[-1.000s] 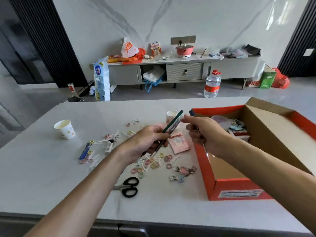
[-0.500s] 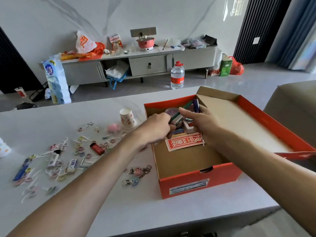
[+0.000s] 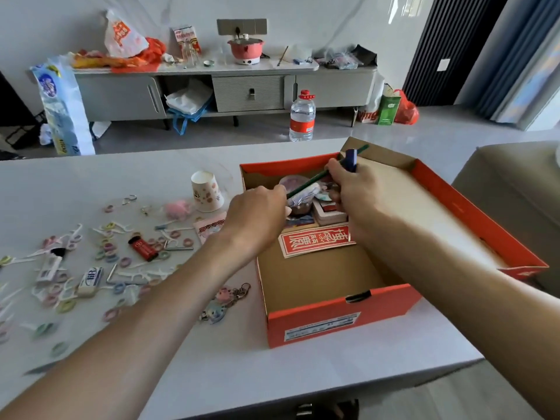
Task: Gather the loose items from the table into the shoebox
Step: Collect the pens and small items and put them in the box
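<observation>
- At the left of the frame, the pale marble-look table [image 3: 91, 183] still carries most of the clutter: pastel hair-tie rings [image 3: 109, 249], white floss picks, a red rectangular lighter [image 3: 142, 248] and a white eraser [image 3: 90, 277]. None of it has shifted in the last second, so most of the task is still undone.
- Centre left, an upturned patterned paper cup [image 3: 207, 191] stands just beside the box, with a pink printed sachet [image 3: 210, 227] below it.
- In the centre, the left hand [image 3: 257, 214] has travelled from above the table to over the box's near wall. Its fingers are curled around the lower end of a dark green pencil [image 3: 309, 181] and a small pale packet.
- Centre right, the right hand [image 3: 357, 189] has moved in with it, pinching the pencil's upper part and a blue cap-like piece [image 3: 351, 160].
- At the right, the open orange cardboard shoebox [image 3: 339, 313] already holds a red printed card [image 3: 316, 242] and a few other items. The pencil now hangs over its far end, so letting go looks like the next step.
</observation>
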